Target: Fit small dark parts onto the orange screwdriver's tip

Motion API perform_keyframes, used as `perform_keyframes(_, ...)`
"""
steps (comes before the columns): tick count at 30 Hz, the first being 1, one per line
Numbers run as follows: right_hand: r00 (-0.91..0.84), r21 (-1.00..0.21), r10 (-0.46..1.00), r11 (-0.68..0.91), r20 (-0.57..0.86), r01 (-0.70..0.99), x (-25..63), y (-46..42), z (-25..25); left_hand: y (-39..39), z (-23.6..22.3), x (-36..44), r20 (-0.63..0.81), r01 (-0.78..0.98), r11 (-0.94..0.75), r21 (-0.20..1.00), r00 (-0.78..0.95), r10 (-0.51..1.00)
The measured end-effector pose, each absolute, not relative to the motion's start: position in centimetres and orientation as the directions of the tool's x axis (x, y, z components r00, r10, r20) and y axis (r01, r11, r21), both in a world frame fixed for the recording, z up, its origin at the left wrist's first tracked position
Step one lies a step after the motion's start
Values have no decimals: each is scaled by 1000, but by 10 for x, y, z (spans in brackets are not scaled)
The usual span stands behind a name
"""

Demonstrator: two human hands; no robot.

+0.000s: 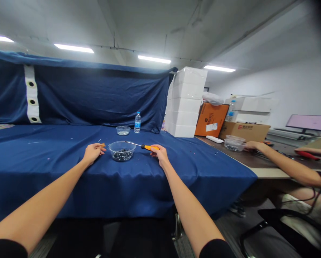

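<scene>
My left hand (94,152) rests on the blue cloth and pinches a small orange object (103,145) between its fingertips, too small to identify. My right hand (159,154) grips the orange handle of a screwdriver (147,147). The thin metal shaft points left, its tip reaching over the rim of a transparent plastic bowl (122,151). That bowl sits between my hands and holds a heap of small dark pieces. Neither hand touches the bowl.
A blue cloth (96,179) covers the table, with a smaller transparent bowl (123,130) and a water bottle (137,122) behind. White boxes (184,102) stand stacked at its far right. On the right, a co-worker's arm (284,165) reaches towards another transparent bowl (234,143).
</scene>
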State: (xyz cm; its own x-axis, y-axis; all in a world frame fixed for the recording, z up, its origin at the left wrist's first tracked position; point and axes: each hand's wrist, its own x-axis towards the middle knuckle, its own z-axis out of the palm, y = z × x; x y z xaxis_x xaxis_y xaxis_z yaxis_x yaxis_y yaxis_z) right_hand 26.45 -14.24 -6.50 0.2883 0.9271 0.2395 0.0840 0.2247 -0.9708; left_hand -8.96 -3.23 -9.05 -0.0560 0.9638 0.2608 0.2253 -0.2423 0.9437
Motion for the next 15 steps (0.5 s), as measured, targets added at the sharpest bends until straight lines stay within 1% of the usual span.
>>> perform_keyframes(15, 281, -972, 931, 218, 233, 83, 264, -143, -65, -29, -89, -91, 258, 250, -237, 939, -55, 965)
